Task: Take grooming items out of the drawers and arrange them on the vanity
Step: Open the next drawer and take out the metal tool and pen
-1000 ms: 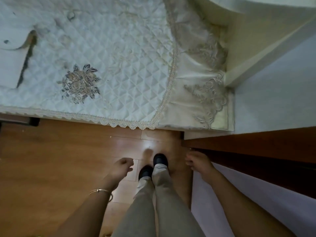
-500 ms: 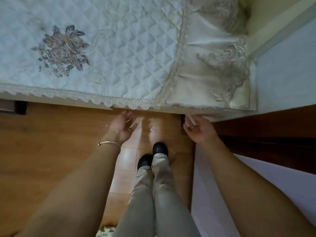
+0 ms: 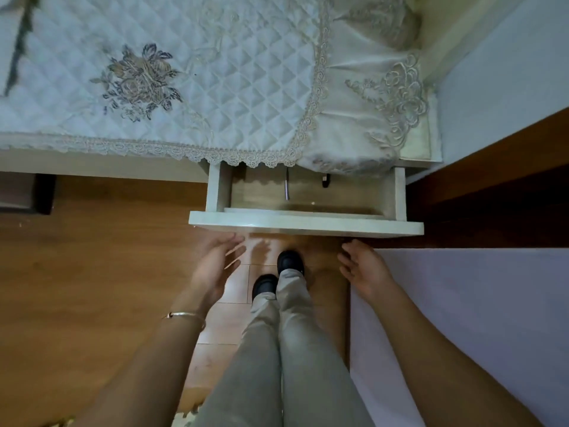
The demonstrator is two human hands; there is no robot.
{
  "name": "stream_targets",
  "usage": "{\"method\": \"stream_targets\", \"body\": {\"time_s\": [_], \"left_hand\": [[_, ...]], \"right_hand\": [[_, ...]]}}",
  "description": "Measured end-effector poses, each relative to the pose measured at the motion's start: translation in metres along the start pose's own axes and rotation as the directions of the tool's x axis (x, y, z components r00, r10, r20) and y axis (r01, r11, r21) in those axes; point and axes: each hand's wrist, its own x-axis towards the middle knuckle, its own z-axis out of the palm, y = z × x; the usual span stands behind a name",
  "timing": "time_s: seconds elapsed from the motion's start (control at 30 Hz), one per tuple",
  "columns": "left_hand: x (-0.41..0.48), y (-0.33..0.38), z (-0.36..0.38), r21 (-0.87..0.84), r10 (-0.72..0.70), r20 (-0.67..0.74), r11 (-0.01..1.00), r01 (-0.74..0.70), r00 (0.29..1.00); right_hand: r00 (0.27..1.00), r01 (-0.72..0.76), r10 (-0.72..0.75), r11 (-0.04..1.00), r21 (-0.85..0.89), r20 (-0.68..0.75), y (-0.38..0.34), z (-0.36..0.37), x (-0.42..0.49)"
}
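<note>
Drawer point(image 3: 308, 195) partly out under worktop point(image 3: 92, 167), right of centre. Slim grey stick point(image 3: 286, 186) and small dark item point(image 3: 325, 181) at far edge – likely light, rigid; pinch mid-shaft. Left hand point(image 3: 215, 266), right hand point(image 3: 363, 269) – grip released, empty, just near drawer front.

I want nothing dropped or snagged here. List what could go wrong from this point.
1. The drawer is only partly out; the slim items lie far back under the lace cloth, so reaching in may snag it.
2. Both hands are open beneath the drawer front; pulling too far could drop it toward the shoes.
</note>
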Motion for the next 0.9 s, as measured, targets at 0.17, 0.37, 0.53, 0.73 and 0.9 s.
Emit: {"method": "stream_targets", "body": {"time_s": [0.17, 0.37, 0.53, 0.73, 0.9], "left_hand": [[-0.071, 0.005, -0.007, 0.415, 0.598, -0.072, 0.746, -0.521, 0.798], [-0.044, 0.033, 0.001, 0.824, 0.587, 0.487, -0.065, -0.562, 0.646], [-0.044, 0.032, 0.004, 0.855, 0.537, 0.49, -0.141, -0.499, 0.687], [-0.061, 0.02, -0.003, 0.875, 0.538, 0.456, -0.123, -0.469, 0.709], [-0.07, 0.004, -0.013, 0.891, 0.502, 0.412, -0.047, -0.452, 0.76]], "right_hand": [[0.812, 0.494, -0.58, 0.747, -0.444, -0.072, 0.003, -0.012, -0.07], [0.629, 0.569, -0.71, 0.141, -0.81, 0.317, -0.04, 0.005, -0.065], [0.676, 0.456, -0.632, -0.047, -0.889, 0.381, -0.037, -0.005, -0.061], [0.731, 0.461, -0.558, -0.022, -0.887, 0.393, -0.024, -0.022, -0.075], [0.801, 0.437, -0.468, 0.03, -0.899, 0.374, -0.007, -0.032, -0.089]]}}
